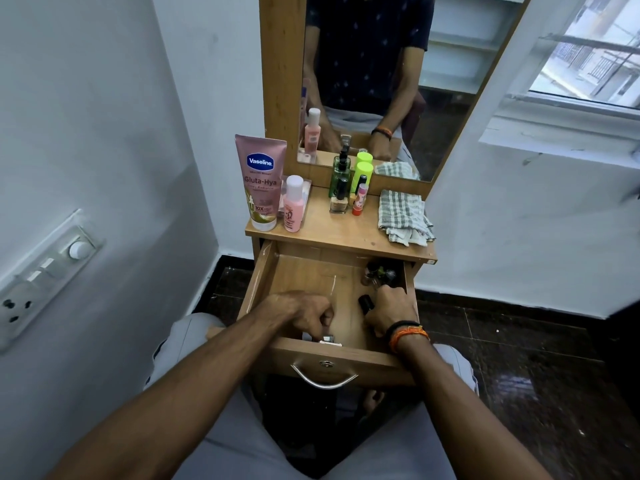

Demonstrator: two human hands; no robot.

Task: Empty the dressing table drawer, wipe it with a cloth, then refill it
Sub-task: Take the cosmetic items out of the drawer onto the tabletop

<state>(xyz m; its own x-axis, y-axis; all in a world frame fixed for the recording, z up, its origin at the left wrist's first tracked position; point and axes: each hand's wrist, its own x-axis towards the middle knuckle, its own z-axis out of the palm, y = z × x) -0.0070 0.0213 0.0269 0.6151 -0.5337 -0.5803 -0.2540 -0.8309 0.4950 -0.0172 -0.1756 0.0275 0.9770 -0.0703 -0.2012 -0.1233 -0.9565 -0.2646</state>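
The wooden drawer (304, 275) of the dressing table is pulled out in front of me. My left hand (304, 313) reaches into its front middle, fingers curled round a small object that is mostly hidden. My right hand (391, 311) is at the drawer's right side and grips a small dark bottle (365, 303). A few small bottles (379, 271) lie in the back right corner of the drawer. On the tabletop (346, 233) a checked cloth (403, 216) lies folded at the right.
On the tabletop stand a pink Vaseline tube (259, 181), a pink bottle (293, 204), a green spray bottle (341, 174), a nail polish bottle (338, 200) and small tubes (360, 199). A mirror (381, 81) rises behind. A wall with a switchboard (45, 275) is at my left.
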